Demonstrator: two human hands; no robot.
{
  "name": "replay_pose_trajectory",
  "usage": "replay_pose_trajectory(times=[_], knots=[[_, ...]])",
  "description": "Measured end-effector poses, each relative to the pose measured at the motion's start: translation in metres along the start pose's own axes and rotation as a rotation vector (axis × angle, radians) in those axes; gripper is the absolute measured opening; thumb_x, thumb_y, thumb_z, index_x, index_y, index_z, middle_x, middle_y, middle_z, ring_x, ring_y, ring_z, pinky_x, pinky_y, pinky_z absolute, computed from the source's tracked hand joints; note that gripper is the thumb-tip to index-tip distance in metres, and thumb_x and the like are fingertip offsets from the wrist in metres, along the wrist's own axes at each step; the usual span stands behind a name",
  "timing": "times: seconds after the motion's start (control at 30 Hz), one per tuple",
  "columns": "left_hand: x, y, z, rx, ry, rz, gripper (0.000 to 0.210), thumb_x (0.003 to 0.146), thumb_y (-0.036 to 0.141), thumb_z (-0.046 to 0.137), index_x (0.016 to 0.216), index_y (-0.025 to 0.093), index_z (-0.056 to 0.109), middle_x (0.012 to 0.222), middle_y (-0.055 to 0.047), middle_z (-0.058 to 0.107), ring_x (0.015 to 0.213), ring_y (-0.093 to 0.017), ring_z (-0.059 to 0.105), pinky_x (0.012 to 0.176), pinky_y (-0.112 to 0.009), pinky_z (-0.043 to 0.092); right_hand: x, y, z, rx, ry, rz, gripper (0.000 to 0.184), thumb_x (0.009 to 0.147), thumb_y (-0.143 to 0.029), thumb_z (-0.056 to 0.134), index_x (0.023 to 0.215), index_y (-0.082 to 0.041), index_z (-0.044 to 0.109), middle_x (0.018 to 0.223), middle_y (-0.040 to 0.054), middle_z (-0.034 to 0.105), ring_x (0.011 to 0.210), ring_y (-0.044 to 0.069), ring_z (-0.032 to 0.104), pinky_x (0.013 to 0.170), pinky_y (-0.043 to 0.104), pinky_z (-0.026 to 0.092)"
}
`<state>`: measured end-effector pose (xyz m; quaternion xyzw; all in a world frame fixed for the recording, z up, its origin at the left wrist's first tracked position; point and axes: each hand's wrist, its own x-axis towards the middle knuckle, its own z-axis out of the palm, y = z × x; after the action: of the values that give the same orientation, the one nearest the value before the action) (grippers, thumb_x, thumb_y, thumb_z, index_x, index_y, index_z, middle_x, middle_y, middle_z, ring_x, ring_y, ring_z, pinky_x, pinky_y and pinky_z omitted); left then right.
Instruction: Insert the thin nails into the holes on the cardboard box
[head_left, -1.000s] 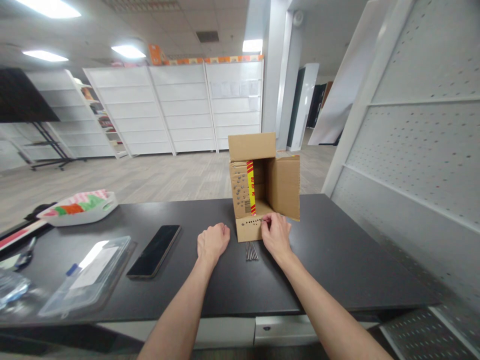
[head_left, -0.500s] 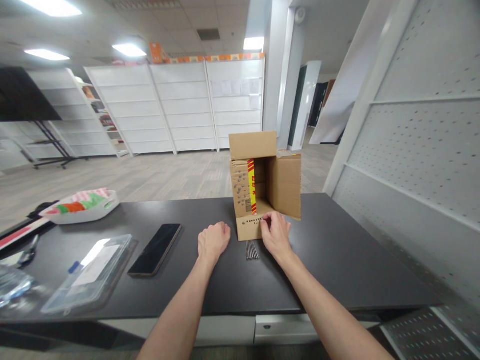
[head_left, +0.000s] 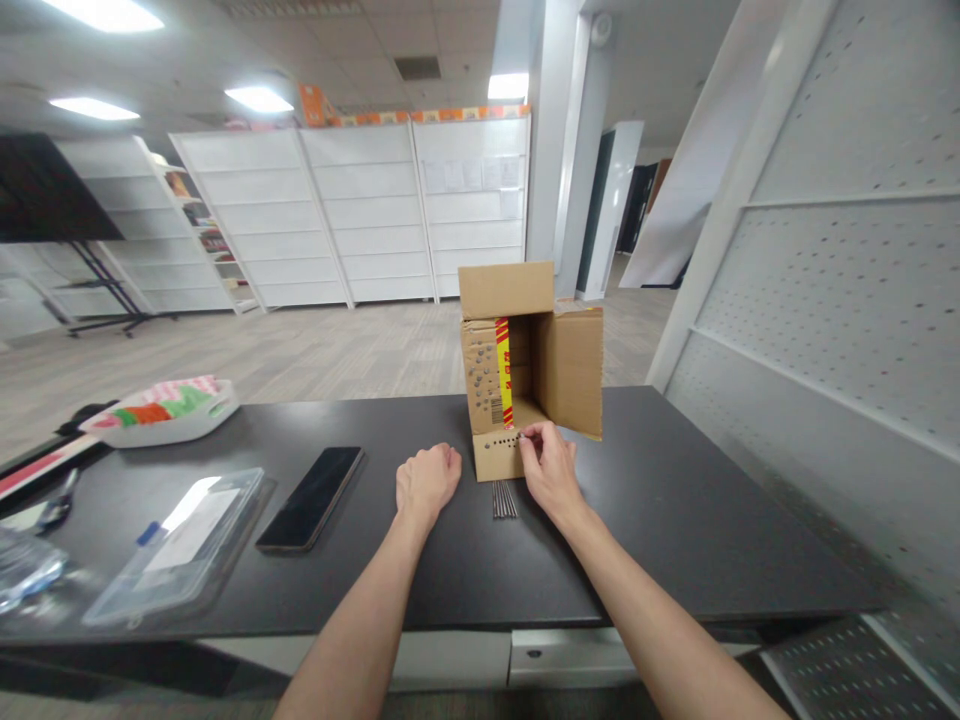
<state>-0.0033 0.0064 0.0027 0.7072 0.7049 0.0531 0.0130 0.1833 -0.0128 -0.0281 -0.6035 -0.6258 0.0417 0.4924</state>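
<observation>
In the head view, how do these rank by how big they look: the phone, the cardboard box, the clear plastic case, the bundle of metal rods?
Largest to smallest:
1. Cardboard box
2. Clear plastic case
3. Phone
4. Bundle of metal rods
The case's nearness may enlarge it.

Yellow tape (head_left: 504,365) on box (head_left: 556,365), red characters (head_left: 508,384), barcode (head_left: 496,411), none readable

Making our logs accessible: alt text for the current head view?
A person's right hand is at the dark-dotted lower flap of an open cardboard box on a dark table. The left hand rests curled left of the box; thin metal rods lie before the flap, with a phone and clear plastic case farther left.
</observation>
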Motion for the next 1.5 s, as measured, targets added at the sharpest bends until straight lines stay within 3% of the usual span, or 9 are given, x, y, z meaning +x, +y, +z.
replay_pose_trajectory(times=[0.5,0.83,1.13,1.37,1.5], knots=[[0.0010,-0.0008,0.0021,-0.003,0.005,0.001,0.047,0.089,0.041,0.026,0.090,0.020,0.067,0.087,-0.014,0.069,0.084,-0.028,0.067,0.072,-0.036,0.047,0.0026,0.0011,-0.0014,0.194,0.024,-0.038,0.017,0.090,-0.028,0.042,0.095,-0.019,0.056,0.092,0.0073,0.064,0.088,0.021,0.058,0.082,0.035,0.044],[0.0014,-0.0014,0.0021,-0.004,0.005,0.003,0.046,0.089,0.041,0.026,0.089,0.020,0.067,0.086,-0.013,0.069,0.083,-0.029,0.067,0.072,-0.037,0.047,0.0016,0.0037,-0.0006,0.365,0.146,0.140,0.015,0.088,-0.032,0.044,0.093,-0.020,0.052,0.087,0.0054,0.062,0.082,0.019,0.058,0.078,0.033,0.046],[0.0016,-0.0015,0.0032,-0.002,0.001,-0.003,0.046,0.090,0.041,0.026,0.091,0.020,0.067,0.088,-0.014,0.070,0.086,-0.028,0.067,0.073,-0.036,0.047,0.0020,0.0032,-0.0002,0.308,0.048,0.025,0.021,0.079,-0.016,0.041,0.094,-0.018,0.056,0.092,0.0081,0.063,0.088,0.020,0.059,0.082,0.036,0.046],[0.0014,-0.0018,0.0034,0.000,0.017,0.009,0.046,0.090,0.040,0.026,0.089,0.020,0.067,0.086,-0.013,0.070,0.083,-0.028,0.067,0.072,-0.036,0.047,0.0023,0.0007,-0.0023,0.263,0.022,-0.043,0.019,0.083,-0.021,0.044,0.085,-0.020,0.063,0.088,0.0065,0.064,0.088,0.021,0.058,0.081,0.035,0.045],[0.0000,-0.0006,-0.0002,0.002,0.001,-0.002,0.046,0.089,0.039,0.026,0.089,0.020,0.067,0.086,-0.013,0.069,0.084,-0.027,0.067,0.073,-0.035,0.047,0.0022,-0.0014,-0.0036,0.320,0.021,-0.033,0.021,0.088,-0.026,0.045,0.090,-0.020,0.065,0.092,0.0074,0.066,0.091,0.021,0.059,0.083,0.036,0.046]])
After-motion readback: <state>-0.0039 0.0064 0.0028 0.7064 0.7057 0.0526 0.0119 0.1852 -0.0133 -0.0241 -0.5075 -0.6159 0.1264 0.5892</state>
